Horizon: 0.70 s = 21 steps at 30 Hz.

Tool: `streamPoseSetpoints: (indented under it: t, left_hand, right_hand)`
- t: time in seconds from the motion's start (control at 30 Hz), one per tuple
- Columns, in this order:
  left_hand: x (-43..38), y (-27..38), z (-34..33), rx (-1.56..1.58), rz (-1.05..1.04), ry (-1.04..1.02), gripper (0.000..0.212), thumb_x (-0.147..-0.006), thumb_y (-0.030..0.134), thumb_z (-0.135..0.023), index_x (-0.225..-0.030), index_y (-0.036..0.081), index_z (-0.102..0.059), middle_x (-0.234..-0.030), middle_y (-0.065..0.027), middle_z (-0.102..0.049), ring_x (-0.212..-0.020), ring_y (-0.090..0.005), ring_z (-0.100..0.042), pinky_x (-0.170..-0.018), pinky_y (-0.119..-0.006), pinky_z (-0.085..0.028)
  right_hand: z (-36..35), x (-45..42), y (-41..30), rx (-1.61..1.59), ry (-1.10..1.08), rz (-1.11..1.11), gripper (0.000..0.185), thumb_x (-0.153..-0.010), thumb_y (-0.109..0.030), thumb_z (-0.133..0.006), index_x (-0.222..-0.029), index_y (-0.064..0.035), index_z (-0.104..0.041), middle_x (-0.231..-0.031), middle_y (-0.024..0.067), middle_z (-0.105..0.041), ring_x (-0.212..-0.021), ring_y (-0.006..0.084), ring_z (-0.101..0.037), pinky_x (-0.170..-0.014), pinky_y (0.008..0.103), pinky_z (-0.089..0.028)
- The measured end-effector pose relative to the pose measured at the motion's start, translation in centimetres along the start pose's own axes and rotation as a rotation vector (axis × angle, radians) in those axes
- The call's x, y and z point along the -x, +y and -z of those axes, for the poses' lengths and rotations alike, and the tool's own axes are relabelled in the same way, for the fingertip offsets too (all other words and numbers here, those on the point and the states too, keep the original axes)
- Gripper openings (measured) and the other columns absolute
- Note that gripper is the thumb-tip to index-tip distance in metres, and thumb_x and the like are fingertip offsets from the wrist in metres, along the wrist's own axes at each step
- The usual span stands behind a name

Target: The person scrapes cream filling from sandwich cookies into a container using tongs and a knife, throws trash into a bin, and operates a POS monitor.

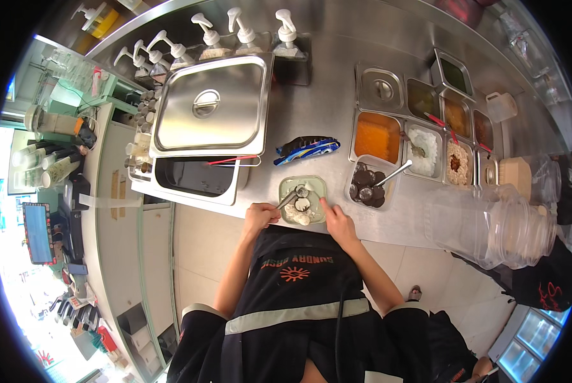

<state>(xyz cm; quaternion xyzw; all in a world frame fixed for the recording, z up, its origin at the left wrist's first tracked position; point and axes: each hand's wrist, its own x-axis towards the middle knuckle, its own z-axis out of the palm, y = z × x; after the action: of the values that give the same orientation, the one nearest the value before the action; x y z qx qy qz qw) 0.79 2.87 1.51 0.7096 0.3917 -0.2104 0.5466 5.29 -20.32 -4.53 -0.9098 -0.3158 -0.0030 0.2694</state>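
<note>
My left hand (262, 216) grips a dark, narrow metal utensil (287, 199) whose end lies over a small pale green square container (322, 213). In the container are white cream (303, 219) and round pieces, one cream-covered disc (302, 205) near the middle. From the right, my right hand (339, 224) holds a thin, light utensil (316, 192) that reaches over the rim; its exact kind is hard to make out. Just behind the container lies a crumpled blue cookie packet (307, 150). Dark round cookies (368, 183) fill a clear plastic tub to the right, with a spoon (395, 173) in it.
Steel pans with orange cubes (376, 139), white pieces (424, 148) and chopped nuts (457, 163) stand at the right. A lidded steel pan (209, 105) and pump bottles (245, 36) occupy the left rear. Clear plastic containers (492, 227) lie at the counter's right edge.
</note>
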Motion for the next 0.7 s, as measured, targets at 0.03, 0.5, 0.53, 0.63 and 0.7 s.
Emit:
streamPoseSetpoints:
  t: [0.03,0.5,0.53,0.63,0.7]
  left_hand:
    - [0.02,0.07,0.01,-0.009,-0.004,-0.002,0.013,-0.071,0.013,-0.061,-0.078,0.003,-0.065,-0.066,-0.0027,-0.063,-0.057,-0.0070,-0.060,-0.043,-0.019,-0.039]
    - [0.17,-0.05,0.32,-0.007,-0.032,0.004,0.014,-0.071,0.013,-0.060,-0.078,0.002,-0.065,-0.066,-0.0038,-0.063,-0.058,-0.0081,-0.060,-0.043,-0.019,-0.040]
    - [0.16,-0.13,0.31,0.013,-0.039,0.000,0.014,-0.071,0.013,-0.061,-0.078,0.002,-0.065,-0.066,-0.0040,-0.063,-0.058,-0.0082,-0.060,-0.043,-0.019,-0.040]
    - [0.23,-0.05,0.35,-0.009,-0.059,0.003,0.014,-0.071,0.013,-0.061,-0.078,0.001,-0.065,-0.066,-0.0042,-0.063,-0.058,-0.0082,-0.060,-0.043,-0.019,-0.040]
    - [0.23,-0.02,0.27,-0.004,-0.047,0.014,0.015,-0.070,0.013,-0.061,-0.078,0.001,-0.065,-0.066,-0.0041,-0.063,-0.057,-0.0081,-0.060,-0.043,-0.019,-0.040]
  right_hand:
    - [0.07,0.12,0.16,0.002,0.001,-0.003,0.051,-0.072,0.000,-0.049,-0.121,-0.0141,-0.046,-0.069,0.0068,-0.045,-0.044,0.0245,-0.050,-0.043,0.0344,-0.046]
    - [-0.03,-0.09,-0.48,0.045,-0.051,0.056,0.050,-0.072,-0.002,-0.050,-0.120,-0.0145,-0.047,-0.068,0.0062,-0.046,-0.043,0.0230,-0.051,-0.041,0.0336,-0.046]
    - [0.12,0.00,-0.49,0.046,-0.051,0.057,0.050,-0.072,-0.002,-0.050,-0.120,-0.0145,-0.047,-0.068,0.0062,-0.046,-0.043,0.0230,-0.051,-0.041,0.0336,-0.046]
    - [0.38,-0.11,-0.67,0.049,-0.042,0.164,0.050,-0.072,-0.002,-0.050,-0.120,-0.0144,-0.047,-0.068,0.0060,-0.045,-0.044,0.0229,-0.051,-0.041,0.0331,-0.046]
    - [-0.04,-0.12,-0.25,0.061,0.001,-0.007,0.049,-0.072,-0.002,-0.050,-0.119,-0.0141,-0.048,-0.068,0.0057,-0.045,-0.045,0.0226,-0.051,-0.042,0.0324,-0.046]
